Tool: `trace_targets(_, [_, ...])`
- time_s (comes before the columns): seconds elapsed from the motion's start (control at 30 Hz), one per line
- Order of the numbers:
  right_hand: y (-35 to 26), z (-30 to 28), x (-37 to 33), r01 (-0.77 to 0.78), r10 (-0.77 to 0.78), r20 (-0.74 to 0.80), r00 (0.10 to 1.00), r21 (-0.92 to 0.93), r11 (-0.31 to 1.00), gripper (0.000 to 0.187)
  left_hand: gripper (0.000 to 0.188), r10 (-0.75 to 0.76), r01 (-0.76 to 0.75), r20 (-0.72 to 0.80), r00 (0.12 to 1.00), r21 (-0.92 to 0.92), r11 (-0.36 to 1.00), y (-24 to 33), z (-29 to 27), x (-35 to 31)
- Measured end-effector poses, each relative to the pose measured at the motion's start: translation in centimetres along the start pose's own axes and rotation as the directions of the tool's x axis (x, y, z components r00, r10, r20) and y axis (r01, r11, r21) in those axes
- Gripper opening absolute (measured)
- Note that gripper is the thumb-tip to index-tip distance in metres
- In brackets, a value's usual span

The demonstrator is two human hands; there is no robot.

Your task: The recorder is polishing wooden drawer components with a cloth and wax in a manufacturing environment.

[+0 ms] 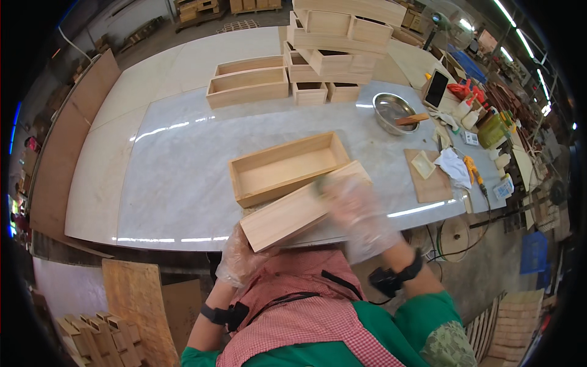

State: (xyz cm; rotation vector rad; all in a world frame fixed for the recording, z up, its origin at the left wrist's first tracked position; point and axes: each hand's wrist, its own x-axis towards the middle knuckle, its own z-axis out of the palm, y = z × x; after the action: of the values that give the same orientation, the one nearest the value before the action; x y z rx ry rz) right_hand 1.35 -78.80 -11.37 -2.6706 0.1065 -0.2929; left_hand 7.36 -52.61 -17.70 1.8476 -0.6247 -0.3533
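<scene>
A pale wooden box (pixel 287 214) lies tilted at the table's near edge, one long flat side facing up. Its near-left end rests in my left hand (pixel 237 257), which wears a clear plastic glove and is closed round the lower corner. My right hand (pixel 354 208), gloved too and smeared by motion, is over the far-right part of that side. Under its fingers shows a blurred greenish pad (pixel 327 186), its exact kind unclear. Just beyond, a second wooden box (pixel 281 171) stands with its hollow side up, close against the first.
Stacked wooden boxes (pixel 339 40) rise at the back, beside more boxes (pixel 247 88). To the right are a metal bowl (pixel 382 110) with a wooden-handled brush, a board (pixel 422 183), a white cloth (pixel 452 166), a phone (pixel 436 89), bottles and a corded yellow tool (pixel 474 171).
</scene>
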Motion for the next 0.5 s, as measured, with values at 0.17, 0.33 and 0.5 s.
trace_targets(0.17, [-3.5,2.1,0.8,0.379,-0.379,0.028,0.925,-0.008,0.925,0.02,0.07,-0.106,0.105,0.003,0.994,-0.166,0.98,-0.8,0.1,0.3])
trace_targets(0.33, [9.2,1.2,1.5,-0.23,0.22,-0.088,0.972,-0.119,0.966,0.021,0.067,-0.052,0.045,-0.032,0.998,-0.198,0.979,-0.4,0.1,-0.2])
trace_targets(0.5, [-2.1,2.6,1.0,0.297,-0.347,0.025,0.938,-0.578,0.76,0.015,0.076,-0.097,0.096,-0.002,0.995,0.133,0.986,-0.6,0.0,0.2])
